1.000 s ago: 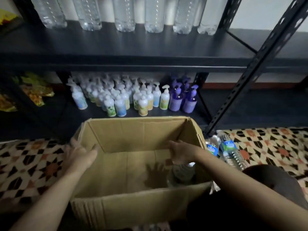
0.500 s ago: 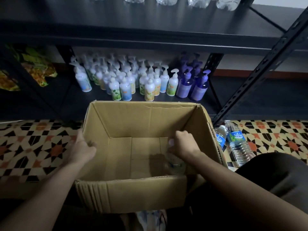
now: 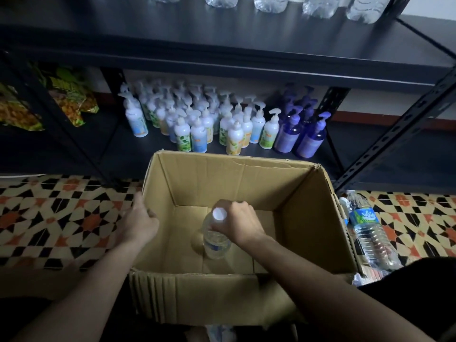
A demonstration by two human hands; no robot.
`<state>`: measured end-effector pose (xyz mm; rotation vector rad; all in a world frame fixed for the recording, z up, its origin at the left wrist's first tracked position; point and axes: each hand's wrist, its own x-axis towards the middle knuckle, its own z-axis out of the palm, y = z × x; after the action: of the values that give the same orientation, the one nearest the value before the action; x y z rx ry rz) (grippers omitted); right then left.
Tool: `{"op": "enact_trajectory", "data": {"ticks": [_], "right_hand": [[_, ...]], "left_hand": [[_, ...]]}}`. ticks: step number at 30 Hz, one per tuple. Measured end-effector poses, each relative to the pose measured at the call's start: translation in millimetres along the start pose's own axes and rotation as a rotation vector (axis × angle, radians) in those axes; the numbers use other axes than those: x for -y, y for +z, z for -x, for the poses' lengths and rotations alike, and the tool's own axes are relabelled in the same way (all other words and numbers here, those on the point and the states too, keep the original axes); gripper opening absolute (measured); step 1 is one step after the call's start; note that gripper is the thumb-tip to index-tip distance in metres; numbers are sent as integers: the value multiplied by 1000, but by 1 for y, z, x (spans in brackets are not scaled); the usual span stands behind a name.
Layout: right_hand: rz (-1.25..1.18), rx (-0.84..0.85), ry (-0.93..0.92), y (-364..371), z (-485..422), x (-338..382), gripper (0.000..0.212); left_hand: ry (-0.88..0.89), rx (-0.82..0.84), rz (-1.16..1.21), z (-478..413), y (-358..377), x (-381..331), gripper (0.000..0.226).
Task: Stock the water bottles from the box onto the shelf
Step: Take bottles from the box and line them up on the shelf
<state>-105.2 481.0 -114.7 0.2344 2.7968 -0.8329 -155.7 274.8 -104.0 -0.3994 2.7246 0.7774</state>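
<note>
Surface: patterned tile floor [image 3: 61, 218] in front of a black shelf [image 3: 246, 40] | Bottle: our water bottle [image 3: 216, 240] sits inside the cardboard box [image 3: 222, 299], long axis near vertical, white cap up, body below our fingers | Hands: our right hand [image 3: 240, 224] reaches down and clasps its neck; our left hand [image 3: 139, 223] curls over the box's left wall.

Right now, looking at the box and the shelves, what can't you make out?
All head view.
Shelf bottles: top edge cuts off all but their bases.
Floor bottles: the box wall and dark clothing hide their count.
Held bottle: right hand covers its neck.
Pump bottles: labels too small and dim to read.
</note>
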Motion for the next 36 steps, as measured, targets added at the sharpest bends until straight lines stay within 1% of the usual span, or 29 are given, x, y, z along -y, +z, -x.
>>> {"op": "enact_trajectory", "data": {"ticks": [2, 3, 5, 6, 8, 10, 12, 14, 16, 19, 23, 25, 27, 28, 29, 31, 32, 36], "right_hand": [[-70, -7, 20, 12, -10, -1, 38], [-156, 17, 29, 18, -13, -6, 41], [-416, 90, 58, 27, -17, -16, 50], [-536, 93, 64, 31, -19, -23, 55], [-639, 91, 69, 38, -25, -36, 62], [-616, 113, 62, 46, -30, -41, 69], [-527, 72, 29, 50, -29, -37, 73], [-470, 27, -20, 55, -31, -36, 68], [-426, 30, -69, 56, -36, -38, 63], [-431, 52, -84, 51, -42, -43, 63], [-492, 88, -54, 45, -41, -58, 67], [-521, 141, -25, 36, -41, -63, 62], [-514, 187, -23, 24, -38, -66, 51], [-509, 179, -36, 22, -36, -68, 46], [-487, 148, -51, 24, -33, -71, 46], [-460, 89, -52, 32, -24, -75, 58], [-486, 81, -44, 36, -21, -75, 63], [-560, 110, -45, 44, -22, -73, 70]], "left_hand": [[-2, 6, 21, -5, 1, 5, 47], [-1, 9, 27, -8, 1, 7, 49], [-3, 7, 31, -9, 3, 8, 50], [-5, -4, 32, -9, 5, 9, 50], [-7, -28, 32, -9, 7, 7, 52], [-16, -32, 33, -9, 7, 6, 55], [-27, -26, 18, -7, 6, 3, 57], [-36, -36, 10, -4, 4, 0, 59], [-30, -43, -7, 0, 3, -3, 60], [-28, -36, -7, 2, 1, -5, 57], [-44, -29, -7, 3, -1, -5, 66], [-41, -27, 3, 4, -1, -5, 69], [-45, -30, 5, 5, -1, -6, 69], [-54, -32, 5, 6, -3, -7, 69], [-62, -33, 4, 7, -3, -9, 68], [-67, -34, 12, 10, -4, -13, 64], [-66, -33, 18, 11, -4, -14, 62], [-76, -9, 10, 15, -8, -17, 60]]}}
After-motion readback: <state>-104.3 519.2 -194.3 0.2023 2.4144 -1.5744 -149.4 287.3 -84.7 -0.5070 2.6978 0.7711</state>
